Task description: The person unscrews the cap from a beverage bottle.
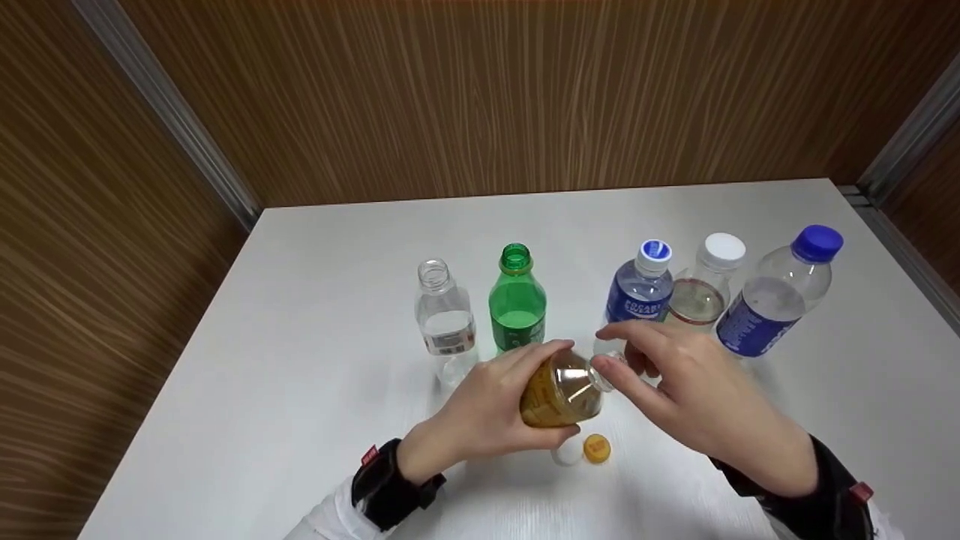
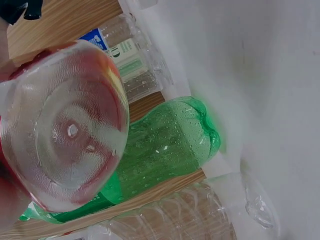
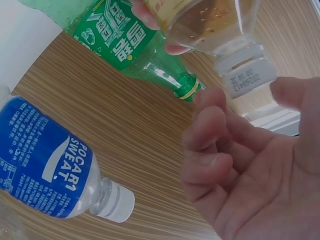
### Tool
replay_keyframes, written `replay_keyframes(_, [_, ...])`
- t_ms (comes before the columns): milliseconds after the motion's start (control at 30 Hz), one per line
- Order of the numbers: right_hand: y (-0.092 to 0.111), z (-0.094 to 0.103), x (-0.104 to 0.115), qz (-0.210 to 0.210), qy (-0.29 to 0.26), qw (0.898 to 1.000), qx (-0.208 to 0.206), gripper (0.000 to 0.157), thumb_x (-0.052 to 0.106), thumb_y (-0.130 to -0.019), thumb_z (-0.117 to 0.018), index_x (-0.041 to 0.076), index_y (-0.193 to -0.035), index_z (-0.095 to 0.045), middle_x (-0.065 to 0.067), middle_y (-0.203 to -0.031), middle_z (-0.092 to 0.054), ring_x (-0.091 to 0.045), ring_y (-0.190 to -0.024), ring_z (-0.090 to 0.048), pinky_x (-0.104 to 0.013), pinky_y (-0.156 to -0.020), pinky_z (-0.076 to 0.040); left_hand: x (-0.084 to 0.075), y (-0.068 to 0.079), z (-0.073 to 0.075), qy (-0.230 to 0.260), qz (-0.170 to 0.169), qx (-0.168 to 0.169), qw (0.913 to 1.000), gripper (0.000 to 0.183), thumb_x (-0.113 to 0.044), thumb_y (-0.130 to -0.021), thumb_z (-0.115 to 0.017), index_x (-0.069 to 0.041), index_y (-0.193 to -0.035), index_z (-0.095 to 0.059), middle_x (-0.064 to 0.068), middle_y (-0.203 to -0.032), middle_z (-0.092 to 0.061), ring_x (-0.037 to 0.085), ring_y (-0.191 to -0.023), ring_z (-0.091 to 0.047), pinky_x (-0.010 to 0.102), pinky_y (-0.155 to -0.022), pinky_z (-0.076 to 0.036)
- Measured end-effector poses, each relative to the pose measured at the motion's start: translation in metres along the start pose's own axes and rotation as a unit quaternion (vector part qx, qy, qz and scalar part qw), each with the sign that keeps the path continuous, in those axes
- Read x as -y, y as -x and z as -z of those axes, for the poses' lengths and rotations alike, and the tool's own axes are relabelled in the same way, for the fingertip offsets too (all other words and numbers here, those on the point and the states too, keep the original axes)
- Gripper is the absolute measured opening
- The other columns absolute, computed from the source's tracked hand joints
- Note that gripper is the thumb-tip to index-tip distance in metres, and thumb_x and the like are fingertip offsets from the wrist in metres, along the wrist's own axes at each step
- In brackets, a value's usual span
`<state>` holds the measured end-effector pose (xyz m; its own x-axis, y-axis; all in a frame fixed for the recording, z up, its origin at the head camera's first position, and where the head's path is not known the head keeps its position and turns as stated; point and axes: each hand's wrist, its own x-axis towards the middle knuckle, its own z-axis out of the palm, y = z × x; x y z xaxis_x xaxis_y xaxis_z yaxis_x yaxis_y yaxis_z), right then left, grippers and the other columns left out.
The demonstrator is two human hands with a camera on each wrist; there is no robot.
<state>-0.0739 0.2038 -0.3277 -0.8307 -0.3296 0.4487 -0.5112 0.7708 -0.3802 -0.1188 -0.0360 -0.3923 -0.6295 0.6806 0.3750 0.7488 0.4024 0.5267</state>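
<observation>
My left hand [image 1: 499, 401] grips a bottle of amber drink [image 1: 562, 390] around its body, tilted with its neck to the right. In the left wrist view, the clear base of this bottle [image 2: 72, 130] faces the camera. A whitish cap [image 3: 250, 82] with a printed date sits on its neck. My right hand [image 1: 690, 386] is at that cap, thumb tip right at its edge, index finger spread to the other side and the other fingers loosely bent. Just below the left hand, a yellow cap [image 1: 597, 448] and a white cap [image 1: 568, 451] lie on the table.
Behind the hands stand an uncapped clear bottle [image 1: 444, 315] and an uncapped green bottle [image 1: 517, 300]. At the right are a capped Pocari Sweat bottle [image 1: 637, 292], a white-capped bottle [image 1: 701, 289] and a blue-capped bottle [image 1: 776, 300]. A wood-grain panel [image 1: 525, 97] borders the white table [image 1: 300, 337].
</observation>
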Motion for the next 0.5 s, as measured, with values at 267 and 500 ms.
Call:
replay_keyframes(267, [0.0003, 0.0000, 0.0024, -0.014, -0.012, 0.999, 0.040, 0.016, 0.028, -0.099, -0.073, 0.016, -0.107, -0.078, 0.014, -0.074, -0.065, 0.005, -0.067, -0.050, -0.016, -0.058, -0.049, 0.0022, 0.0002, -0.0031, -0.023, -0.006, -0.011, 0.9997, 0.087, -0.040, -0.079, -0.090, -0.010, -0.151, -0.052, 0.007, -0.139, -0.070, 0.022, -0.121, -0.071, 0.032, -0.104, -0.060])
replay_keyframes(500, [0.0012, -0.0011, 0.0019, 0.010, -0.011, 1.000, 0.021, 0.012, 0.023, -0.096, -0.076, 0.016, -0.106, -0.077, 0.012, -0.079, -0.068, 0.002, -0.072, -0.055, -0.018, -0.060, -0.051, 0.0013, -0.0001, -0.0022, -0.021, -0.004, -0.010, 0.9997, 0.086, -0.041, -0.080, -0.089, -0.010, -0.151, -0.052, 0.007, -0.140, -0.070, 0.022, -0.121, -0.071, 0.031, -0.103, -0.061])
